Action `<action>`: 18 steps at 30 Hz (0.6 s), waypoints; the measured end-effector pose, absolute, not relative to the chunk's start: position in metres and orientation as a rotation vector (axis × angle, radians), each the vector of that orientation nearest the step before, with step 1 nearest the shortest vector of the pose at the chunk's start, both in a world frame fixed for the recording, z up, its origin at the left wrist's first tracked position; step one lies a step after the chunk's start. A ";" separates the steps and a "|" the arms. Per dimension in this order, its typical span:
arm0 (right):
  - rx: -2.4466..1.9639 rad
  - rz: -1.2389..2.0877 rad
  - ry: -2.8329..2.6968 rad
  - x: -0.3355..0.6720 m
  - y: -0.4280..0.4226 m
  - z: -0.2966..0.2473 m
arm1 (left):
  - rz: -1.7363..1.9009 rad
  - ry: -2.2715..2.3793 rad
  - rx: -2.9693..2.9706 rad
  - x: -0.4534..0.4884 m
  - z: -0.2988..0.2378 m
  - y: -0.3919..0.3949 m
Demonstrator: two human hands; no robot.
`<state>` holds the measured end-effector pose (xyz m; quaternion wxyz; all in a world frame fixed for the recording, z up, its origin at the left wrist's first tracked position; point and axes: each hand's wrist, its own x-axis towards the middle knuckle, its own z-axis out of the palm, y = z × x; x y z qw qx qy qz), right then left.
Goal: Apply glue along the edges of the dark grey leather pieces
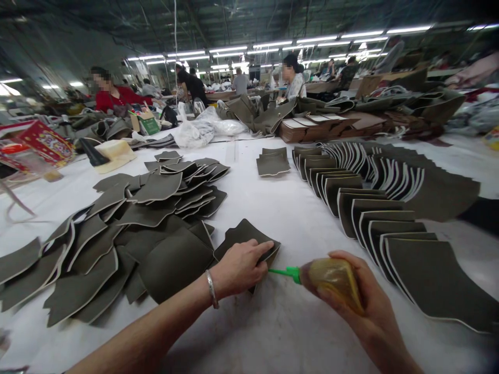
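Note:
My right hand [366, 306] is wrapped round a glue bottle [333, 280] with yellowish-brown contents and a thin green nozzle. The bottle lies nearly level, its nozzle tip pointing left at the near edge of a dark olive leather-like piece [244, 232]. My left hand [239, 265], with a silver bangle at the wrist, grips that piece near its right corner. Its index finger stretches along the top and the other fingers curl at the edge. Whether the nozzle touches the piece, I cannot tell. A loose heap of similar pieces [167, 259] lies beside my left hand.
Right of my hands, a long curved row of overlapping pieces [432, 270] covers the white table [304, 332]. A small stack [273, 162] sits farther back. Plastic bags [195, 127], brown stacked panels [315, 127] and a red box [42, 143] line the far side. Several people work beyond.

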<state>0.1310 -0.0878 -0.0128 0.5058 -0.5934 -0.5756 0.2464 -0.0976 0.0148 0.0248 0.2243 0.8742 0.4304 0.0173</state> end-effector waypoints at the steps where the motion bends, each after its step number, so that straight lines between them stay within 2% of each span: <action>1: -1.434 0.522 -1.410 0.136 -0.083 -0.013 | 0.053 1.181 2.414 -0.098 0.025 0.016; 7: -1.395 0.206 -1.496 0.151 -0.064 -0.011 | 0.058 1.130 2.408 -0.099 0.023 0.020; 18: -1.378 0.150 -1.601 0.151 -0.069 -0.010 | 0.116 1.077 2.319 -0.097 0.025 0.027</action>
